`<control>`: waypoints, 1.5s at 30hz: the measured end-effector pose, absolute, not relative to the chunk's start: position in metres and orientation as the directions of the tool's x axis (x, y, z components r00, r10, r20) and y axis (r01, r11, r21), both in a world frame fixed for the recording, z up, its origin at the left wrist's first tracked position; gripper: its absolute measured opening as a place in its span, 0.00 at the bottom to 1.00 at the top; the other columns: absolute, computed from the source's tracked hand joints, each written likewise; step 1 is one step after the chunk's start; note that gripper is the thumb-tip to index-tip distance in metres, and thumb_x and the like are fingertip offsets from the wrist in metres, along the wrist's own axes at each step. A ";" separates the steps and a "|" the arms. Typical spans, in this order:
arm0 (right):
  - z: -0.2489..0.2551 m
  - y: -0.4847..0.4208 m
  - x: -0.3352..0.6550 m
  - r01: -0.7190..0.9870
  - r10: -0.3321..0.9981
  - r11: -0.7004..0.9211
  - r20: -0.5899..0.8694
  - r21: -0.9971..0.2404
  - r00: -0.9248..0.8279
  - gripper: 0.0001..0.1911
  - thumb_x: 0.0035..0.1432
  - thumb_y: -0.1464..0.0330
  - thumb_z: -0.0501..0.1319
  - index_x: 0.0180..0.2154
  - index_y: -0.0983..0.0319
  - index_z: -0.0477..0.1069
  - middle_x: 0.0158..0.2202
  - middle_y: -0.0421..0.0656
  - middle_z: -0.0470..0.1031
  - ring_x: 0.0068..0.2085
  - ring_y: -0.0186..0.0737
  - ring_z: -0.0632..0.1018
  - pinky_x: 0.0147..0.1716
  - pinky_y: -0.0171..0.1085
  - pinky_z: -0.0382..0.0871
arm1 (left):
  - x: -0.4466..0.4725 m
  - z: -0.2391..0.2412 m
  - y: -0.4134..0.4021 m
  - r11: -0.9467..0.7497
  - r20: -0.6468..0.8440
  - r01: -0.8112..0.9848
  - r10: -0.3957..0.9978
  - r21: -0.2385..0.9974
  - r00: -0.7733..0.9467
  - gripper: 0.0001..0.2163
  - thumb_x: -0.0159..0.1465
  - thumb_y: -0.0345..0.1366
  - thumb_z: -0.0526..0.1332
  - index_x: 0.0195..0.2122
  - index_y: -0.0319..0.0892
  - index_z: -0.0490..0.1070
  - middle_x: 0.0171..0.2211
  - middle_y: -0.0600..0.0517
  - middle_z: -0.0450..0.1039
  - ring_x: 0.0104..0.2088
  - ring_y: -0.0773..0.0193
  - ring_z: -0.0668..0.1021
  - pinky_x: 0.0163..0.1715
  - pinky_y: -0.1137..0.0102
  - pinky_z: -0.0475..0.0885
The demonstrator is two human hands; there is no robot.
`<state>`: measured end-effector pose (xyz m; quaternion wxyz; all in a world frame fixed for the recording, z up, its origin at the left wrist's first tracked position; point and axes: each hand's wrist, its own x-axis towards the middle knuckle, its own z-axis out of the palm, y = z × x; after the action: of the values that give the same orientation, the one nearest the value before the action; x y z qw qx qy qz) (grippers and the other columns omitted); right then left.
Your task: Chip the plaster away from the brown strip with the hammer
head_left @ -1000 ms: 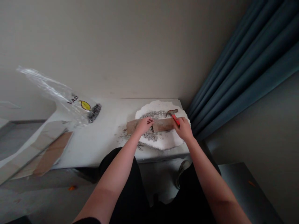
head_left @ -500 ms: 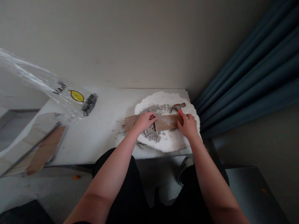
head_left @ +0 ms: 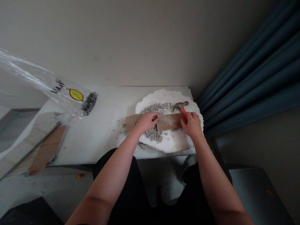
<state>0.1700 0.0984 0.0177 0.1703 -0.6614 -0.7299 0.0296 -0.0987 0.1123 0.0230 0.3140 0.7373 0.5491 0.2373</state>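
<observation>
My left hand (head_left: 148, 121) is over the join between two brown strips, its fingers pinched together; what they hold, if anything, is too small to make out. One flat brown strip (head_left: 172, 121) runs to the right of it, and another brown strip (head_left: 131, 122) lies partly under that hand and wrist. My right hand (head_left: 192, 125) is closed around the red handle of a claw hammer (head_left: 180, 106), at the strip's right end. The hammer's head rests on a white, ragged-edged slab (head_left: 174, 142). Grey crumbled rubble (head_left: 152, 135) lies on both sides of the strips.
A white table (head_left: 100, 131) stands against the wall. A clear plastic bag with a yellow print (head_left: 76, 94) is at the left, near a brown board (head_left: 48, 150) and a thin bar. A blue curtain (head_left: 255, 75) hangs on the right, above a dark box (head_left: 257, 187).
The view has shifted slightly. My right hand and the hammer sit a little farther right in the picture. My left hand stays pinched at the join, with its fingertips slightly farther right.
</observation>
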 end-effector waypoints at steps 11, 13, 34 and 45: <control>0.023 0.095 0.178 0.952 0.987 0.098 0.151 -0.289 -0.055 0.25 0.65 0.60 0.57 0.60 0.63 0.68 0.53 0.58 0.68 0.54 0.60 0.68 0.50 0.52 0.66 | -0.096 0.022 0.110 -0.215 0.023 0.655 0.957 0.724 0.288 0.05 0.65 0.33 0.61 0.40 0.44 0.77 0.36 0.50 0.81 0.37 0.61 0.81 0.44 0.66 0.75; 0.023 0.095 0.179 0.954 0.988 0.092 0.145 -0.286 -0.052 0.25 0.65 0.60 0.56 0.59 0.64 0.68 0.53 0.57 0.68 0.53 0.59 0.69 0.49 0.51 0.66 | -0.095 0.021 0.110 -0.229 0.034 0.663 0.955 0.713 0.293 0.06 0.65 0.32 0.61 0.41 0.44 0.77 0.38 0.49 0.81 0.38 0.60 0.81 0.45 0.66 0.75; 0.043 0.085 0.181 0.987 0.968 -0.135 -0.223 -0.092 0.111 0.22 0.71 0.56 0.50 0.58 0.62 0.63 0.46 0.56 0.79 0.47 0.58 0.81 0.41 0.46 0.69 | -0.097 0.017 0.112 -0.253 0.036 0.701 0.950 0.667 0.309 0.06 0.65 0.33 0.62 0.42 0.45 0.76 0.37 0.50 0.81 0.38 0.60 0.81 0.44 0.65 0.75; 0.039 0.085 0.184 0.988 0.974 -0.118 -0.205 -0.096 0.096 0.22 0.71 0.56 0.50 0.58 0.62 0.64 0.45 0.56 0.80 0.45 0.59 0.81 0.40 0.46 0.69 | -0.099 0.017 0.110 -0.230 0.056 0.660 0.960 0.715 0.275 0.06 0.65 0.34 0.61 0.42 0.45 0.75 0.38 0.50 0.81 0.40 0.61 0.81 0.45 0.66 0.75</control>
<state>0.1836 0.0854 0.0395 -0.0327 -0.7395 -0.6634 0.1092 -0.0985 0.1104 0.0170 0.2948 0.7419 0.5458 0.2543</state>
